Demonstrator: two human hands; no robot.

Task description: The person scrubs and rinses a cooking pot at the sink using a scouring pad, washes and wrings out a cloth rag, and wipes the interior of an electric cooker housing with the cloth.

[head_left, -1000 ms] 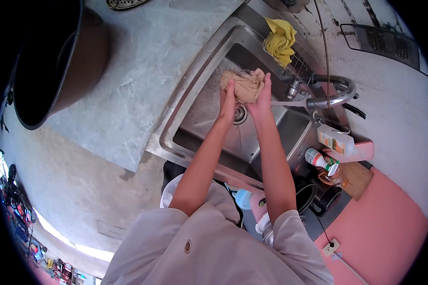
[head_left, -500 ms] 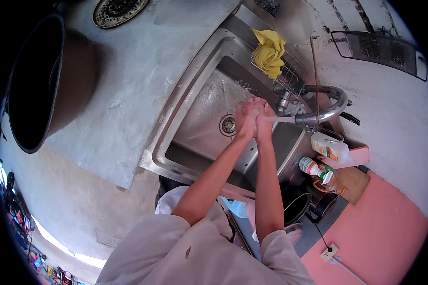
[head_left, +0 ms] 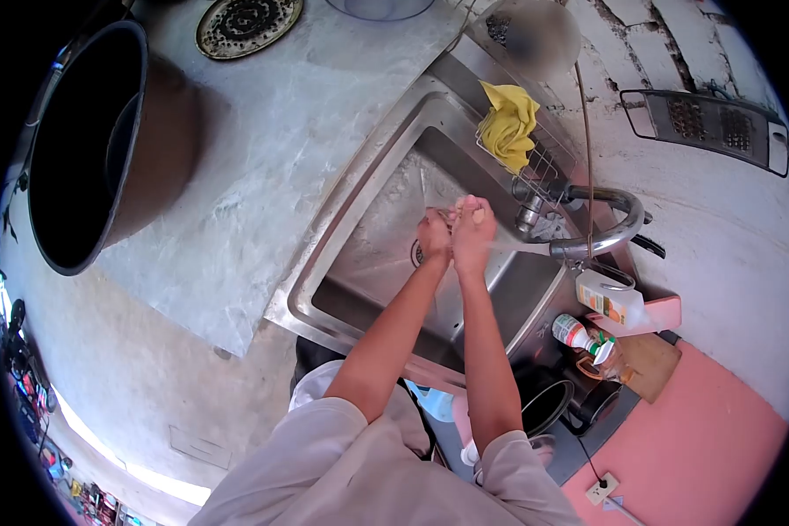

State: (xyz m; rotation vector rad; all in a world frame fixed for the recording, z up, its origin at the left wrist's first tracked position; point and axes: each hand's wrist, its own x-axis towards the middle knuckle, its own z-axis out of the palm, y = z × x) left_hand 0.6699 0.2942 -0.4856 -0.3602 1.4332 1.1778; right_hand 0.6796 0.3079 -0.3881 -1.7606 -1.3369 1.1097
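Over the steel sink (head_left: 324, 263), my left hand (head_left: 434, 235) and my right hand (head_left: 472, 232) are close together, side by side, with fingers curled in. Their fingertips meet or nearly meet at the far end. Whether anything small lies in the closed fingers is hidden. Water runs sideways from the curved metal faucet (head_left: 618, 232) onto my right wrist area. Below my left hand, the drain (head_left: 416, 253) is partly covered. Splashed water wets the basin floor beyond the hands.
A yellow cloth (head_left: 508, 127) hangs on a wire rack (head_left: 543, 162) behind the sink. To the right stand a white jug (head_left: 607, 296) and a white bottle (head_left: 572, 331). A large dark pot (head_left: 153, 167) stands on the counter (head_left: 245, 202) at left. A grater (head_left: 710, 127) hangs on the wall.
My hands were pressed together in the stream; now they are slightly apart at the palms, with fingers curled. The stream falls nearer my right wrist. The camera view has shifted a little.
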